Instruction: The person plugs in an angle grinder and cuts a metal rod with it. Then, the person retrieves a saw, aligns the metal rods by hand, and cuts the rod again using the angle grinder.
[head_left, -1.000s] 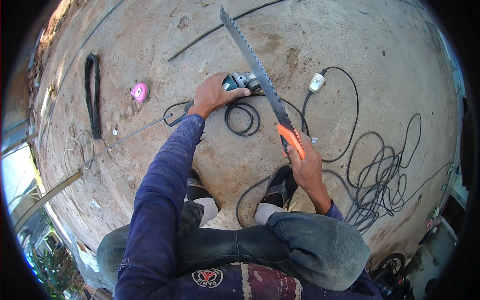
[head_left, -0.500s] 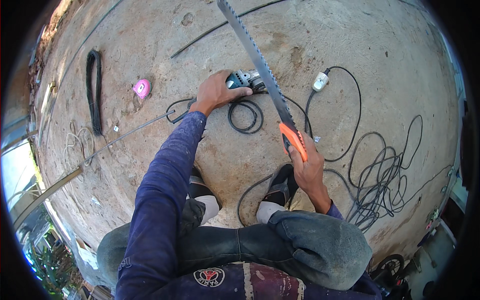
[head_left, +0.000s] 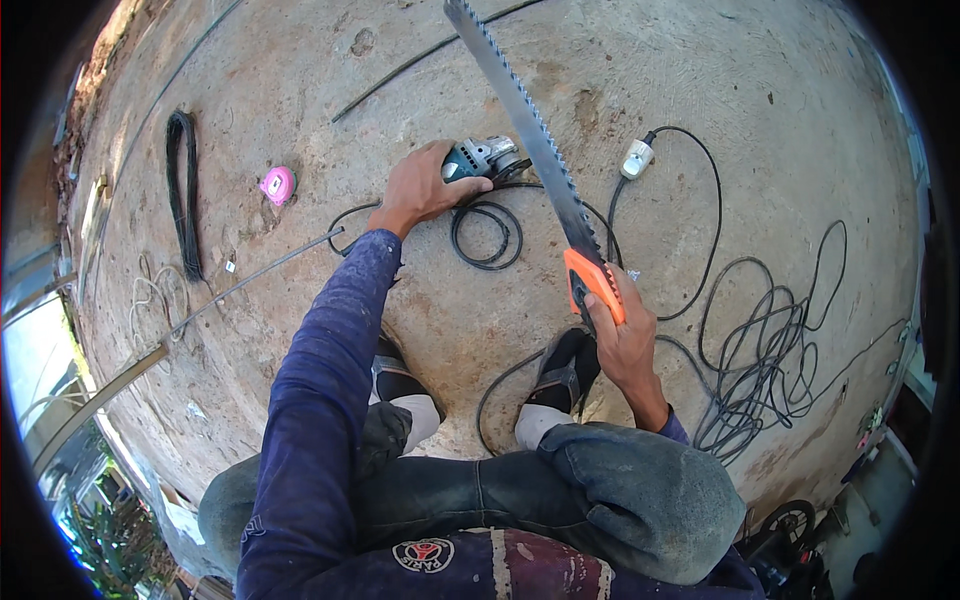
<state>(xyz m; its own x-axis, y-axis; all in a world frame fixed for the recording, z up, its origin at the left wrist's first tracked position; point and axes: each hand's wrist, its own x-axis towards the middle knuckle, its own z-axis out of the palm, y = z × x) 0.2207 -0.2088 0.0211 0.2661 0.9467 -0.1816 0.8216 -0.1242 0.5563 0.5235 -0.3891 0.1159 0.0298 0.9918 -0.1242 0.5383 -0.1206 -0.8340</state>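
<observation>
My right hand [head_left: 628,345] is closed round the orange handle of a handsaw [head_left: 528,118]. Its long toothed blade points up and away to the left, above the floor. My left hand [head_left: 415,188] grips a teal and silver angle grinder [head_left: 487,157] that lies on the concrete. The thumb rests along the grinder's near side, and the palm hides its rear end. The grinder's head and disc edge sit just left of the saw blade. A loop of black cable [head_left: 487,262] lies on the near side of the grinder.
A white socket block [head_left: 637,158] on a black lead lies to the right, with tangled cable [head_left: 760,370] nearer me. On the left are a pink tape measure [head_left: 279,185], a coil of black wire [head_left: 184,200] and a thin metal rod [head_left: 250,276]. Another rod [head_left: 420,60] lies ahead.
The saw has shifted slightly right, so more of the grinder's head shows beside the blade. My left hand stays on the grinder. The whole view has shifted a little.
</observation>
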